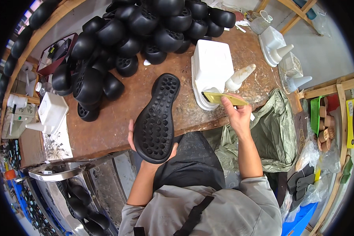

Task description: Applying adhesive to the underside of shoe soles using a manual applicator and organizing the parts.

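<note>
My left hand [150, 166] is wrapped round the heel-to-toe length's broad near end of a black shoe sole [155, 122]. The sole's face, full of round hollows, is turned up, and its narrower end points away from me. Between the thumb and fingers of my right hand [238, 116] is a flat yellow brush [226, 98]. The brush's dark tip reaches the opening at the near side of a white plastic glue pot [211, 65]; how far in it goes I cannot tell. A pale cone-shaped spout [240, 77] sticks out beside that pot.
A large heap of black moulded soles [133, 31] covers the back left of the brown workbench [106, 137]. More white pots stand at the left [53, 109] and far right [272, 44]. Green crumpled sheeting [263, 133] hangs over the bench's right front edge.
</note>
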A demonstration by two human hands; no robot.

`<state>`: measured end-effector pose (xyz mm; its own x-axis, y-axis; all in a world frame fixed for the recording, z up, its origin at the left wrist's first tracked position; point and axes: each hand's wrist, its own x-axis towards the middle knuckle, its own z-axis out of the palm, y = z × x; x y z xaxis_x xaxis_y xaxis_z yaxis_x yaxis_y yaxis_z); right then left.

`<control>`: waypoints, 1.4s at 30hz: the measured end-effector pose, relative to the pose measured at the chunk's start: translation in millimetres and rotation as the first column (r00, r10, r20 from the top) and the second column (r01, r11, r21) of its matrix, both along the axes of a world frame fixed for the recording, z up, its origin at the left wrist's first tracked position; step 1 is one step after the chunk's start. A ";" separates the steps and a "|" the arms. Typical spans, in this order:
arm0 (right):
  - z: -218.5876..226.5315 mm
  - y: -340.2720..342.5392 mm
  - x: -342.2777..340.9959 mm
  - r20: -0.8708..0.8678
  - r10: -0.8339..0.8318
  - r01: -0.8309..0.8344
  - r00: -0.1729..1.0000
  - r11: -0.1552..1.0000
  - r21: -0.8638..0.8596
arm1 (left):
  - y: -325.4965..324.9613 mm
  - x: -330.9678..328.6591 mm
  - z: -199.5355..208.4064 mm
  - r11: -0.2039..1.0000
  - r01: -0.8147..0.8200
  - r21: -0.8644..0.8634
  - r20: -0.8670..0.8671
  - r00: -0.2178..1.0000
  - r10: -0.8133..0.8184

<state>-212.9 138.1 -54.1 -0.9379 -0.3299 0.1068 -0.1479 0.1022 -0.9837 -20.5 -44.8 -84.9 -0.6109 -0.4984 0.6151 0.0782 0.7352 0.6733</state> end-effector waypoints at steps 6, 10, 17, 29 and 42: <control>-0.8 2.9 -4.6 -0.333 0.051 0.040 0.942 0.965 0.259 | 0.2 8.4 -0.5 0.996 -0.067 0.062 0.045 0.997 0.065; -11.2 1.8 -5.9 -0.304 0.056 0.023 0.951 0.968 0.250 | -0.7 5.1 -7.9 0.998 -0.029 0.055 -0.004 1.000 0.029; -16.1 1.3 -4.0 -0.011 0.011 -0.009 1.000 0.993 0.120 | 5.5 2.6 -8.4 1.000 -0.010 -0.020 0.000 1.000 0.010; 81.5 -2.2 57.6 0.170 0.103 -0.051 0.980 0.957 -0.287 | 26.4 -1.0 42.2 0.529 0.542 0.652 -0.438 0.840 -0.320; 110.7 -36.3 114.2 -0.292 0.182 -0.239 0.939 0.955 -0.176 | 29.4 54.0 87.8 -0.299 0.450 0.842 -0.538 0.750 -0.385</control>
<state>-98.7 101.8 56.6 -0.7753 -0.4602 0.4326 -0.4065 -0.1607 -0.8994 33.4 -15.4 2.9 -0.9807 -0.1528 -0.1219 0.0631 -0.8375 0.5427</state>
